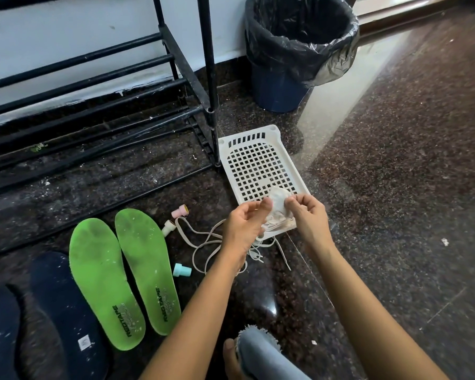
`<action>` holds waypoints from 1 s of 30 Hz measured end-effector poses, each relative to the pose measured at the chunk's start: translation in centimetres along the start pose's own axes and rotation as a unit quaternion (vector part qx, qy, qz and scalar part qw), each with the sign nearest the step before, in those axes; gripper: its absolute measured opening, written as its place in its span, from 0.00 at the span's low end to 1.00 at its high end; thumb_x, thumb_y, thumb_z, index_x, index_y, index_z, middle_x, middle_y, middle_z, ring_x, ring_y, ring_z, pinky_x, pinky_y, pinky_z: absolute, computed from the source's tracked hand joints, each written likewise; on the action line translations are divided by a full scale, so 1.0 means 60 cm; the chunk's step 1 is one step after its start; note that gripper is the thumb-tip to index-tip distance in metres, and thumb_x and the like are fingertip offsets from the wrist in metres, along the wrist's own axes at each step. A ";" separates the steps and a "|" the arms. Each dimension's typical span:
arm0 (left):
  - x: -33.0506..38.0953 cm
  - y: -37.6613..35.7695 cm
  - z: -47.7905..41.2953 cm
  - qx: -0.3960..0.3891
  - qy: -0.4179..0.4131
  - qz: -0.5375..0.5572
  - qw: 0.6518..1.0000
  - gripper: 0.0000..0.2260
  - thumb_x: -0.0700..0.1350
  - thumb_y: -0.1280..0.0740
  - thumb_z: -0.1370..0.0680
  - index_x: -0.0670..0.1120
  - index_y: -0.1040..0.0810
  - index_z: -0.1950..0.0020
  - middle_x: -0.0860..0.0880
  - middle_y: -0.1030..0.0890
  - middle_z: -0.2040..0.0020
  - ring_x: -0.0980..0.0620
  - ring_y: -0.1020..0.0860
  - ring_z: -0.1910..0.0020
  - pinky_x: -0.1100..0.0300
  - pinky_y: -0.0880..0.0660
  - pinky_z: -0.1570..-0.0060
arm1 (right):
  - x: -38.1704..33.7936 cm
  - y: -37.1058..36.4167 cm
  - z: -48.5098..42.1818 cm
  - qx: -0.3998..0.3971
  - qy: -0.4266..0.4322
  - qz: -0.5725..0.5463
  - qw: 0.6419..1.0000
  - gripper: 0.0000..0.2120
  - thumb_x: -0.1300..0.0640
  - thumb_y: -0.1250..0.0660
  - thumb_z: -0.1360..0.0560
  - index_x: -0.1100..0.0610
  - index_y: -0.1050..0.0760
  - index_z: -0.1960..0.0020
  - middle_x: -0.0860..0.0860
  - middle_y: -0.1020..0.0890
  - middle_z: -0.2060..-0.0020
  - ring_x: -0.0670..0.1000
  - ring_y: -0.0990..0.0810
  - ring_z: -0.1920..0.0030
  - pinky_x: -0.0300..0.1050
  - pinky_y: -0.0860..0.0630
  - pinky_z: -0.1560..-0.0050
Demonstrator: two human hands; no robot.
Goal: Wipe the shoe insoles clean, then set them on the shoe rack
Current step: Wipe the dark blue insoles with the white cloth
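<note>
The left hand (244,223) and right hand (307,215) are both pinching a crumpled white cloth (279,204) between thumb and curled fingers, over the near corner of a white plastic basket (274,130). One green insole (104,281) and a second green insole (146,267), each reading REDTAPE at the heel, are lying side by side on the granite floor (395,187), in front of the black shoe rack (93,86). A navy insole (66,311) beside them is carrying a small white label too blurred to read.

Home entryway, black shoe rack (93,86), lined dustbin (294,50), speckled granite floor (395,187)
</note>
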State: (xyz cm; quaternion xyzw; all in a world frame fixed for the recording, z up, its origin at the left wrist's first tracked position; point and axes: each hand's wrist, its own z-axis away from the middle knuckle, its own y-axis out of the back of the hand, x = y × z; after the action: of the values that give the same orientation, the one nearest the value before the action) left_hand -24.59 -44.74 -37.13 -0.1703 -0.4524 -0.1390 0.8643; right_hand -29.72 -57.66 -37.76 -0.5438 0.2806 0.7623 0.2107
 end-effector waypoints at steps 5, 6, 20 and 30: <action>0.009 0.012 0.001 -0.003 -0.016 0.043 0.999 0.09 0.47 0.26 0.27 0.45 0.19 0.50 0.47 0.15 0.54 0.49 0.17 0.53 0.50 0.21 0.45 | -0.013 -0.016 0.005 -0.076 -0.028 -0.073 0.994 0.04 0.61 0.31 0.26 0.60 0.25 0.58 0.53 0.22 0.67 0.51 0.25 0.65 0.47 0.26 0.62; 0.010 0.016 0.000 0.000 -0.012 0.066 0.998 0.05 0.43 0.28 0.25 0.44 0.19 0.51 0.46 0.15 0.55 0.51 0.17 0.55 0.53 0.20 0.47 | -0.018 -0.018 0.007 -0.087 -0.043 -0.096 0.991 0.04 0.62 0.30 0.27 0.60 0.24 0.58 0.54 0.21 0.66 0.51 0.24 0.65 0.47 0.26 0.62; 0.038 0.101 0.010 -0.047 0.104 0.246 0.963 0.22 0.55 0.39 0.20 0.38 0.23 0.37 0.45 0.18 0.56 0.56 0.22 0.63 0.64 0.21 0.60 | -0.050 -0.062 0.014 -0.184 -0.135 -0.145 0.963 0.14 0.61 0.23 0.39 0.59 0.23 0.56 0.57 0.18 0.63 0.51 0.22 0.69 0.39 0.27 0.72; 0.021 0.137 0.028 -0.055 -0.006 0.285 0.957 0.16 0.40 0.29 0.30 0.43 0.25 0.44 0.47 0.18 0.54 0.52 0.20 0.53 0.56 0.21 0.44 | -0.057 -0.101 0.029 -0.151 -0.083 -0.107 0.979 0.07 0.67 0.29 0.30 0.59 0.25 0.57 0.54 0.22 0.68 0.53 0.22 0.67 0.41 0.25 0.69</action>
State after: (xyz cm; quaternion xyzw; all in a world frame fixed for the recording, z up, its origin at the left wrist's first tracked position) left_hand -21.87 -36.70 -36.56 -0.3406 -0.3822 0.0897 0.8543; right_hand -26.04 -51.98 -35.27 -0.5313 0.0836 0.8114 0.2289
